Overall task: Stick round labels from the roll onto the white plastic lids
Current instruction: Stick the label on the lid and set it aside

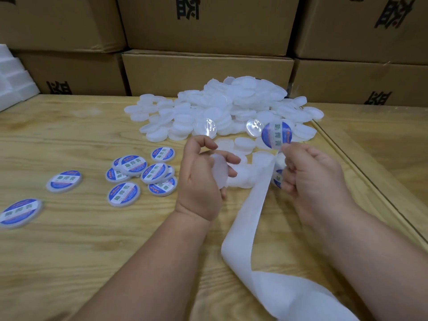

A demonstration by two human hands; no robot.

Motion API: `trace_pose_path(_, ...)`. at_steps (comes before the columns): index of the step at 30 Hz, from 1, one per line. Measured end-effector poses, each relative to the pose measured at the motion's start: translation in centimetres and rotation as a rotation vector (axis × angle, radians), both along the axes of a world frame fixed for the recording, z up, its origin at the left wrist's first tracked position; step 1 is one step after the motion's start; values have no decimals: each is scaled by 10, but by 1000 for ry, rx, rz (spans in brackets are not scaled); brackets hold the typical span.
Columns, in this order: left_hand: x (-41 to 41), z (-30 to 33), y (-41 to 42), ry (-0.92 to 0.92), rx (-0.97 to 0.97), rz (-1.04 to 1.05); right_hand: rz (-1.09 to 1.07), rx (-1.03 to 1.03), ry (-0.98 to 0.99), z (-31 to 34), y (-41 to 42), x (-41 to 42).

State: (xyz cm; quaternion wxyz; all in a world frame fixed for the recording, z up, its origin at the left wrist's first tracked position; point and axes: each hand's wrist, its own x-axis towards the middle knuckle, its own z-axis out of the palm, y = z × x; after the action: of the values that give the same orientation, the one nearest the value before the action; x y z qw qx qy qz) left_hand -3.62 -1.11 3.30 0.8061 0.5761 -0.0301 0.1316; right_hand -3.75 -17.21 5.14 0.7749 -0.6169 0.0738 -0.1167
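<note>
In the head view, right of centre, the right hand pinches a peeled round label by its lower edge; thin, limp and sticky, it is best held at the rim. At centre, the left hand grips a light, stiff white lid. The table offers room lower left.

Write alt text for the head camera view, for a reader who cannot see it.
A person's right hand pinches a blue round label peeled from a white backing strip, while the left hand holds a blank white lid. Labelled lids lie to the left on the wooden table, a heap of blank lids behind.
</note>
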Motion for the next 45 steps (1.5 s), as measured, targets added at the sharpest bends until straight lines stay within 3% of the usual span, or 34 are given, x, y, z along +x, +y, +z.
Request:
trace_pose_path(5,-18,-4,6,124,-213,-51,152,144,32,-23,13,-8)
trace_pose_path(8,-16,-3,12,152,-361,-191,274,91,1,-29,14,-10)
trace_pose_path(12,-3,2,9,190,-413,-268,368,46,50,-30,13,-7)
trace_pose_path(24,1,-8,2,175,-325,-360,360,-72,100,-30,17,-5)
trace_pose_path(45,-1,-10,-3,107,-206,-323,359,-141,102,-33,16,-3)
